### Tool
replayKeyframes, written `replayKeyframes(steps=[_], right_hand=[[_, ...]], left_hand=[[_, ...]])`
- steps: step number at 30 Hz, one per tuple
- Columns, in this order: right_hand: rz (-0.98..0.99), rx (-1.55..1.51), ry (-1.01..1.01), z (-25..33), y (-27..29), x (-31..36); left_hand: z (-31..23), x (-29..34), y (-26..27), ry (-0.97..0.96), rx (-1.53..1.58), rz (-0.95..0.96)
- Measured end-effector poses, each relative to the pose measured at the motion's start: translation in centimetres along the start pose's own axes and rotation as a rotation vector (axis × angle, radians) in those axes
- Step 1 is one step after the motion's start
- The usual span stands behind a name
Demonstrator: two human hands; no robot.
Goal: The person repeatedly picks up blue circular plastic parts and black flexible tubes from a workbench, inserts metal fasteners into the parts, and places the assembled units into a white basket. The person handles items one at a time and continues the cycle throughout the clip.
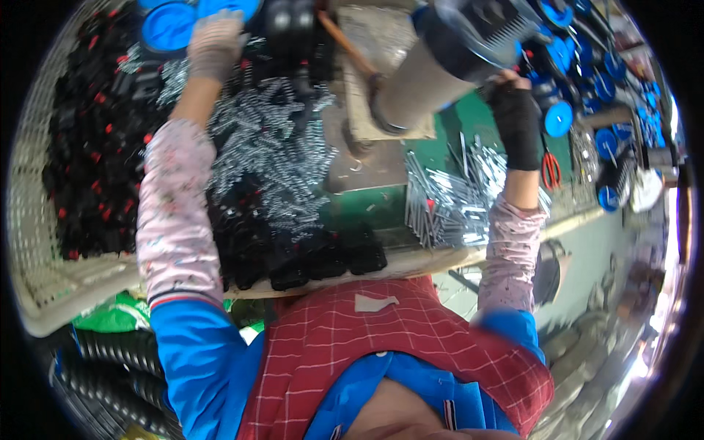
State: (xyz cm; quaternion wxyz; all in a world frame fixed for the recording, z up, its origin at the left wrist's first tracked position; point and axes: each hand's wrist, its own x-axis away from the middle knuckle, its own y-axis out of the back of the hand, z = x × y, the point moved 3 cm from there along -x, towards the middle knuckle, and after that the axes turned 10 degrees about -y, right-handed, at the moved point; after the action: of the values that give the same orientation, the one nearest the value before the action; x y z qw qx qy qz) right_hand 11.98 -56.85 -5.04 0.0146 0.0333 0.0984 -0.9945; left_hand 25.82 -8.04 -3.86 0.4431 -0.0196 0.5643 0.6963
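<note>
My left hand (215,45), in a pale glove with a grey cuff, is at the far left among round blue discs (167,28). Its fingers close over the edge of one disc, though blur softens the tips. My right hand (511,110) wears a dark fingerless glove and reaches past a thick grey cylinder (422,84) with a black top. Those fingertips are curled, and what they hold, if anything, is hidden. Below the left wrist lies a heap of metal springs (268,147). Beside the right forearm is a pile of shiny metal rods (455,198).
A white crate (44,293) full of black parts with red bits stands at left. Orange-handled scissors (550,170) lie at right, near several blue-hubbed wheels (559,119). A wooden handle (345,40) leans by the cylinder. Black pieces (330,260) line the table's front edge.
</note>
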Motion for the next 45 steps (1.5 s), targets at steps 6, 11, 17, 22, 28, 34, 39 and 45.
replayKeyframes(steps=[6, 11, 17, 22, 28, 34, 39, 45], right_hand=[[-0.203, 0.676, -0.237, -3.5, 1.8, 6.8], [-0.102, 1.4, -0.047, -7.0, 0.5, 9.2], [-0.202, 1.345, -0.009, -7.4, -0.6, 9.3], [-0.139, 0.64, 0.064, -4.5, -3.9, 11.6], [0.12, 0.876, 0.455, -0.6, -14.2, 13.9], [0.119, 1.265, 0.856, 1.8, -19.8, 13.9], [0.517, 0.897, 0.685, 2.1, -21.8, 13.0], [0.393, 1.39, 0.728, 1.6, -18.9, 14.3]], left_hand=[[-1.4, 4.4, 10.9, 0.108, 0.087, 0.025], [-5.7, 12.1, 14.8, 0.158, 0.1, 0.225], [-7.3, 12.6, 14.5, 0.186, 0.102, 0.191], [-9.5, 12.0, 19.7, 0.384, 0.307, -0.197], [-20.4, 13.4, 17.7, 0.965, 1.797, -0.044], [-22.2, 12.8, 17.1, 0.985, 1.955, 0.002], [-21.2, 10.6, 18.1, 0.264, 1.299, 0.201], [-22.0, 11.0, 15.8, 0.866, 2.489, 0.464]])
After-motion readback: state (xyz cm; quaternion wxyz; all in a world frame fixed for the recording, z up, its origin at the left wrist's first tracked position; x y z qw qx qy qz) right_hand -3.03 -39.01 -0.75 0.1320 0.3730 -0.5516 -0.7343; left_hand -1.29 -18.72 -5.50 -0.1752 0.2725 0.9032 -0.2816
